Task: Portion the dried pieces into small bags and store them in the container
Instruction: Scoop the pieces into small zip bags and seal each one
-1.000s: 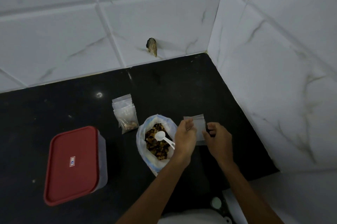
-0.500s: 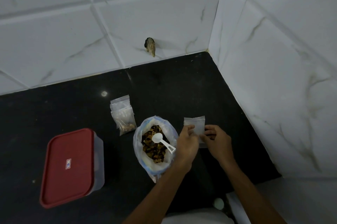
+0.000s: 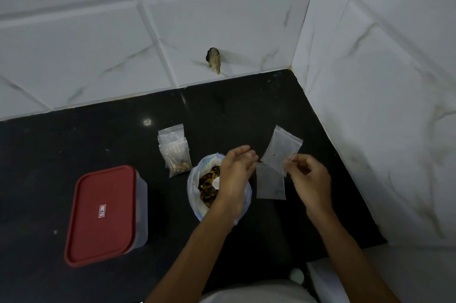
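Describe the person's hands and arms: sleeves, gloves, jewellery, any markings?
The left hand and right hand are both bare, with no gloves, rings, watch or bands visible. The left forearm and right forearm are uncovered down to the frame's bottom edge, with no sleeves in view. No markings can be made out in the dim light. A pale garment shows between the arms.

One wide-angle camera rides on my head, facing forward and steeply down into the corner where the black desk [image 3: 74, 154] meets the tiled back wall [image 3: 172, 19] and side wall [image 3: 382, 80]. It sits close: my forearms [image 3: 197, 253] enter from the bottom edge, and my left grip [image 3: 237, 179] and right grip [image 3: 311, 179] lie near the middle. Tile lines bow toward the frame's edges.
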Demonstrator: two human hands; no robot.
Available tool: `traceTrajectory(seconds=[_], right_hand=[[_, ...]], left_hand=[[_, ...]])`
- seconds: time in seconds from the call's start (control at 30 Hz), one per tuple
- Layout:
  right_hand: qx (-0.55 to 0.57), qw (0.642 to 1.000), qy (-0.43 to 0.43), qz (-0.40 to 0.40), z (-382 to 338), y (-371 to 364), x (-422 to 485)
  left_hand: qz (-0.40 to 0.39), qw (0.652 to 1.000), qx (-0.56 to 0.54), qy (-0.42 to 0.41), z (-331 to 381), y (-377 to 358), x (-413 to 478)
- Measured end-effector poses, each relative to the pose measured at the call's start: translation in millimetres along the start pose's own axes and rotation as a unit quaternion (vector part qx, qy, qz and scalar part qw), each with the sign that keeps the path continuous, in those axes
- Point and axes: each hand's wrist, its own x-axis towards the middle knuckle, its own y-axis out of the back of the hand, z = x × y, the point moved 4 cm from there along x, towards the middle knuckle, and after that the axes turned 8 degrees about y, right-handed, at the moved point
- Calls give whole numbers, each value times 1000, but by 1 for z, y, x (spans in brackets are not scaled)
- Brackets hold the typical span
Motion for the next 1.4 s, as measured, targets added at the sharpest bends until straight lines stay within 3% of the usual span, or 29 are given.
traceTrajectory(seconds=[0.17, 0.37, 0.5, 0.6, 0.7, 0.8, 0.93, 1.07, 1.23, 1.4], right_hand=[[-39, 988, 147, -26, -41, -20, -28], [-113, 931, 330, -110, -66, -73, -68], [-167, 927, 275, -194, -56, -107, -77], [-189, 924, 195, -270, -51, -127, -81], [-117, 924, 319, -172, -75, -130, -95], [-110, 915, 355, -160, -88, -135, -107], [-134, 912, 341, -184, -89, -145, -112], [-22, 944, 264, -195, -104, -146, -117], [10, 953, 238, -188, -119, -162, -118], [-46, 951, 221, -209, -109, -167, -110]], left_hand=[[23, 997, 28, -67, 27, 29, -20], [82, 991, 50, -92, 45, 71, -41], [126, 989, 33, -75, 47, 107, -43], [113, 991, 11, -71, 51, 128, -46], [107, 992, -7, -62, 54, 144, -49], [102, 992, 13, -66, 56, 155, -49], [103, 989, 37, -100, 58, 166, -51], [121, 969, 125, -176, 63, 176, -52], [90, 957, 177, -211, 64, 179, -53], [80, 944, 214, -238, 71, 186, -53]])
